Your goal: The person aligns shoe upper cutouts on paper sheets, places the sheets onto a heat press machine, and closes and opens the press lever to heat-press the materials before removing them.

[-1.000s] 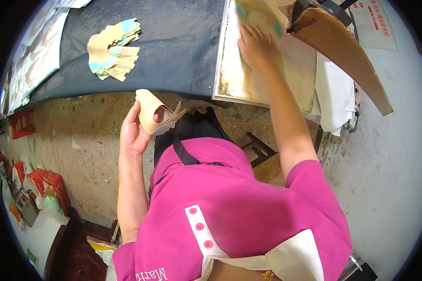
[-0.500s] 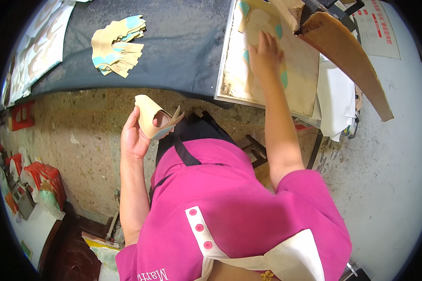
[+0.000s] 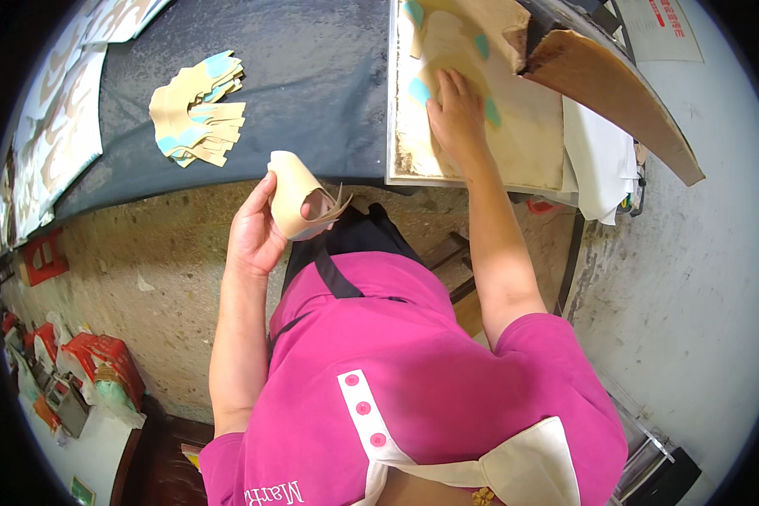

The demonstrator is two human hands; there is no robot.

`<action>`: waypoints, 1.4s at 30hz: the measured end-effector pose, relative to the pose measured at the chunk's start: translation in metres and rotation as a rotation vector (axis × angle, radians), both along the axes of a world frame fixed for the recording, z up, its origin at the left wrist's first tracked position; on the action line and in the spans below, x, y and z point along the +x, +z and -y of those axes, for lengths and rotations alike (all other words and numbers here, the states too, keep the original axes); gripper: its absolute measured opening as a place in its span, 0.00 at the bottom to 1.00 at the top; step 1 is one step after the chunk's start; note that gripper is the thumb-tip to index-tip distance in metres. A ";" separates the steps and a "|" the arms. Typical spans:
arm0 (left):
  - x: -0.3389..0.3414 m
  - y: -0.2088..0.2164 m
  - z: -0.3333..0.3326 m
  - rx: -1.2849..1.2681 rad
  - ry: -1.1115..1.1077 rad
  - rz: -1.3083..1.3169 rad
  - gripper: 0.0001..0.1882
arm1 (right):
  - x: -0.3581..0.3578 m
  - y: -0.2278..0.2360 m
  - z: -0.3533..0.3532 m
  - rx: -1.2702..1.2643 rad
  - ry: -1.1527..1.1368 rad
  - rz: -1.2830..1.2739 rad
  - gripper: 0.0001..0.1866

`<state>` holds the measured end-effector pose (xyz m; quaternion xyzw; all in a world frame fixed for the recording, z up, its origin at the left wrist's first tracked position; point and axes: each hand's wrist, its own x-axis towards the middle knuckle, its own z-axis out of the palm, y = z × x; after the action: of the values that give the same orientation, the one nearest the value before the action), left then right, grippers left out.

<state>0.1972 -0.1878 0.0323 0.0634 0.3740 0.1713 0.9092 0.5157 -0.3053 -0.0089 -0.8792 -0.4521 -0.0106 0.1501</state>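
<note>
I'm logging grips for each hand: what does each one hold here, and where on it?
The left hand holds a curled tan leather piece, grip at its lower edge. The right hand holds nothing; it presses flat on a tan piece on the board.

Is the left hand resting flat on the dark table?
No: the left hand is held clear of the dark table, gripping a curled tan cut piece, while the right hand presses on the board.

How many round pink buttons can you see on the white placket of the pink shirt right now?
3, in a short row down the white placket of the pink shirt: top round pink button, middle, bottom. More may be hidden under the cream collar.
</note>
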 end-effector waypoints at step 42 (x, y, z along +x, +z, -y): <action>0.069 0.036 0.145 0.042 0.130 -0.018 0.17 | 0.158 0.026 0.101 -0.139 0.061 -0.236 0.26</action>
<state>0.2661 -0.3332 0.0681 0.0595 0.3818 0.2371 0.8914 0.6740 -0.4064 0.0174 -0.8685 -0.4573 0.1287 0.1411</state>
